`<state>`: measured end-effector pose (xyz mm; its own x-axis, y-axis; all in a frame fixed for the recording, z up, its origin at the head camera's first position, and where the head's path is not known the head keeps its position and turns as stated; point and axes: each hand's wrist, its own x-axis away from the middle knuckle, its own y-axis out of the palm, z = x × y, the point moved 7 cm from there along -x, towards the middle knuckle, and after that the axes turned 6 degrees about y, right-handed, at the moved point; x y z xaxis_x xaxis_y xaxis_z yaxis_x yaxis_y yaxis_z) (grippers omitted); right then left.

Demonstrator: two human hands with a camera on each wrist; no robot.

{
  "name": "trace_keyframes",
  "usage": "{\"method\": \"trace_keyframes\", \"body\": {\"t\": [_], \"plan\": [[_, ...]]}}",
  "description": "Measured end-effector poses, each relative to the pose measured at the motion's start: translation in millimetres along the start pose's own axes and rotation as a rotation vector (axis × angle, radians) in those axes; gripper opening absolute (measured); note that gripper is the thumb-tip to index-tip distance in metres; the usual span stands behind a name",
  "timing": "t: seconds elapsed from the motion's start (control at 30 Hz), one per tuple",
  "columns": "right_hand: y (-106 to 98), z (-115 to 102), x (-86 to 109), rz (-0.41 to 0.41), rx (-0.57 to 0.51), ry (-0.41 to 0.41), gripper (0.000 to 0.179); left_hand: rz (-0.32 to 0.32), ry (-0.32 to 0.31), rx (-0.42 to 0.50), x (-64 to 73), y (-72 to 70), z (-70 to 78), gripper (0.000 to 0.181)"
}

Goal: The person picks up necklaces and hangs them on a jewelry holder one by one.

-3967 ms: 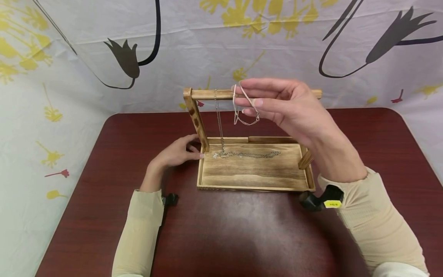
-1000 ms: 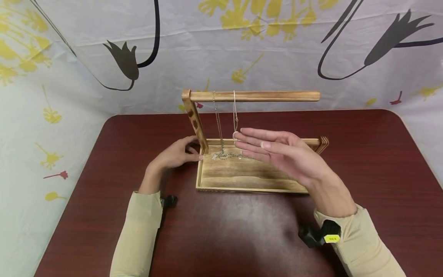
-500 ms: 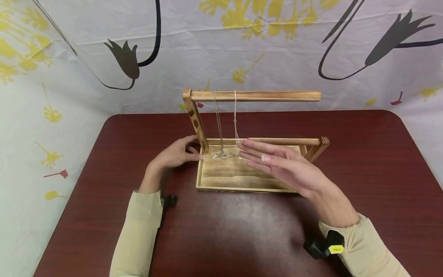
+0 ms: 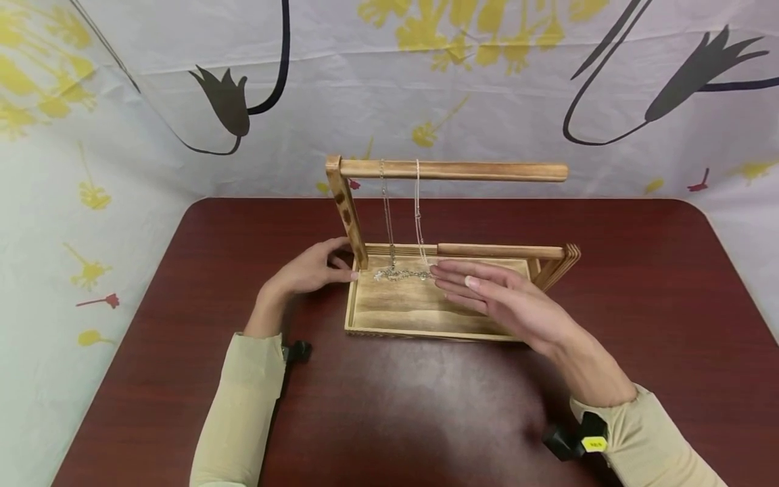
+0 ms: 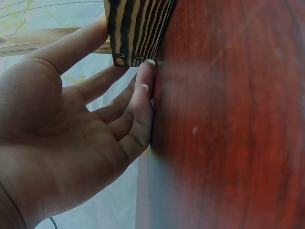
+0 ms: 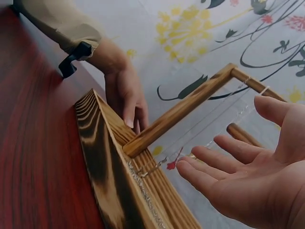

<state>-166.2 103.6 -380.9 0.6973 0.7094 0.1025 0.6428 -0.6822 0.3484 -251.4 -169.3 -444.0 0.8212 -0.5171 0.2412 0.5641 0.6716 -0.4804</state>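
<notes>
A wooden jewelry stand (image 4: 453, 170) has a top bar on one left post over a shallow tray (image 4: 402, 318). Two fine chains hang from the bar: a silver necklace (image 4: 386, 210) at the left and a paler necklace (image 4: 418, 213) to its right. My right hand (image 4: 505, 297) has its fingers straight, fingertips right at the paler necklace's lower end. My left hand (image 4: 310, 270) holds the tray's left end, thumb and fingers spread around it beside the post; the left wrist view shows fingertips at the dark-striped end wall (image 5: 136, 33).
Another silver chain (image 4: 402, 274) lies along the tray floor, partly hidden by the right hand. A wooden rail (image 4: 499, 250) runs behind the tray to a slanted striped piece (image 4: 562, 264). The stand sits on a dark red table (image 4: 389, 406) before a patterned cloth (image 4: 341, 88).
My right hand has lowered from the bar to the tray, leaving the paler necklace hung over the bar. Its fingers slid down along the chain. The left hand has stayed put.
</notes>
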Motion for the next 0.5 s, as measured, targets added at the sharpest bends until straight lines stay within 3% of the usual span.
{"method": "trace_keyframes", "body": {"t": [0.5], "plan": [[-12,9,10.0,0.042,-0.028,-0.010,0.044,0.002,0.005,-0.005,-0.3,0.7,0.7,0.078]]}}
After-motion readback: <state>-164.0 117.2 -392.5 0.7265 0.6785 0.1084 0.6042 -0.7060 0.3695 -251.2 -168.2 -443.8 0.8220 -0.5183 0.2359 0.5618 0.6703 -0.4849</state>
